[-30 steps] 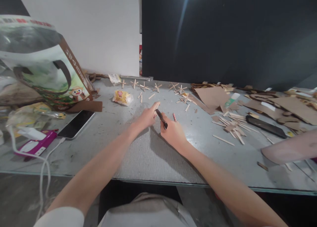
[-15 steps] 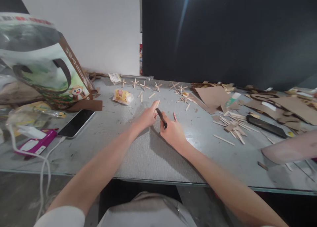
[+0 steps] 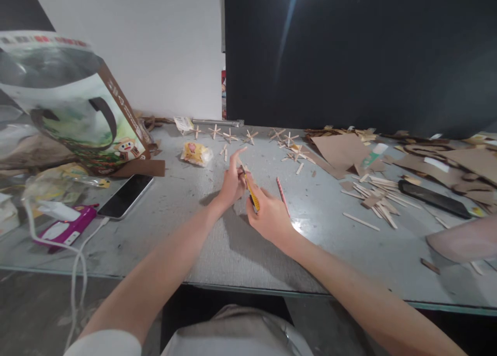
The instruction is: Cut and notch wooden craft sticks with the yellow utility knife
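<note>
My right hand [image 3: 272, 217] is wrapped round a slim yellow-and-black utility knife [image 3: 253, 194], which points away from me toward my left hand. My left hand [image 3: 232, 185] is beside the knife's front end, its index finger raised and the other fingers curled in. Whatever those fingers pinch is too small and hidden to make out. Just right of my right hand lies a red-and-white striped stick [image 3: 282, 195]. Beyond the hands, several small star shapes of crossed wooden sticks [image 3: 249, 137] are lined up, with loose short pieces [image 3: 300, 168] close by.
To the left are a phone [image 3: 126, 196] on a white cable, a purple device [image 3: 69, 226] and a large printed bag [image 3: 87, 117]. A yellow packet [image 3: 196, 154] sits mid-left. At right: loose sticks [image 3: 375, 200], cardboard [image 3: 341, 151], a glue stick [image 3: 375, 155], a black case [image 3: 435, 198].
The knife has turned in my right hand, so its yellow side now shows. My left index finger has lifted away from the knife. More of the striped stick is visible.
</note>
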A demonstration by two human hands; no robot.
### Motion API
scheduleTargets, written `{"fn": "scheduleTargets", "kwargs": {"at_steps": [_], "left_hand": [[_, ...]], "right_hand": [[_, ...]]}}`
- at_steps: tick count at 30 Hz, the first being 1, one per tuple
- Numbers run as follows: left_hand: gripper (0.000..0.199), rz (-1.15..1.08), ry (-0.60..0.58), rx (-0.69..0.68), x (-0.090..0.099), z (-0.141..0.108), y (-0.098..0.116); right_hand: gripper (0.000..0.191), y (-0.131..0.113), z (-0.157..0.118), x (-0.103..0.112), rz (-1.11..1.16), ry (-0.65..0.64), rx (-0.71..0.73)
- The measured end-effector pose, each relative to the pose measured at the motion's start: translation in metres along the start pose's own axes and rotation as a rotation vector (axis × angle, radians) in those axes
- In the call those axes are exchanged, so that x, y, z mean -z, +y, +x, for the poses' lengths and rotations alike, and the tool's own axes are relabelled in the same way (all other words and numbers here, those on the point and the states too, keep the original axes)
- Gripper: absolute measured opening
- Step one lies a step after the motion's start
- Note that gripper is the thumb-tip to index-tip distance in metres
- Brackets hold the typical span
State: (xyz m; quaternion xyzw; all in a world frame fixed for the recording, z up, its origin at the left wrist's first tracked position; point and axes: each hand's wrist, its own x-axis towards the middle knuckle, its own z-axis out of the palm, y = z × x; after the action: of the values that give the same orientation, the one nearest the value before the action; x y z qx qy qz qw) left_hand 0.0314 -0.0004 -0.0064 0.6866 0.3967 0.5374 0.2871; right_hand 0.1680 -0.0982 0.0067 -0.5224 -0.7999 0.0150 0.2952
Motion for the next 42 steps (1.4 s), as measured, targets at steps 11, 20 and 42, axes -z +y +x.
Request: {"fn": "scheduleTargets", "kwargs": {"at_steps": [11, 20, 42], "left_hand": [[0.063, -0.204, 0.023, 0.006, -0.004, -0.002, 0.003], [0.059, -0.134, 0.011, 0.073, -0.004, -0.002, 0.001], [0.055, 0.213, -0.019, 0.024, -0.006, 0.004, -0.001]], "right_hand": [[0.069, -0.002, -0.003, 0.002, 0.084, 0.004, 0.028], [0.063, -0.001, 0.002, 0.004, 0.167, -0.015, -0.009], [0.058, -0.004, 0.009, 0.01, 0.175, -0.064, -0.154]]}}
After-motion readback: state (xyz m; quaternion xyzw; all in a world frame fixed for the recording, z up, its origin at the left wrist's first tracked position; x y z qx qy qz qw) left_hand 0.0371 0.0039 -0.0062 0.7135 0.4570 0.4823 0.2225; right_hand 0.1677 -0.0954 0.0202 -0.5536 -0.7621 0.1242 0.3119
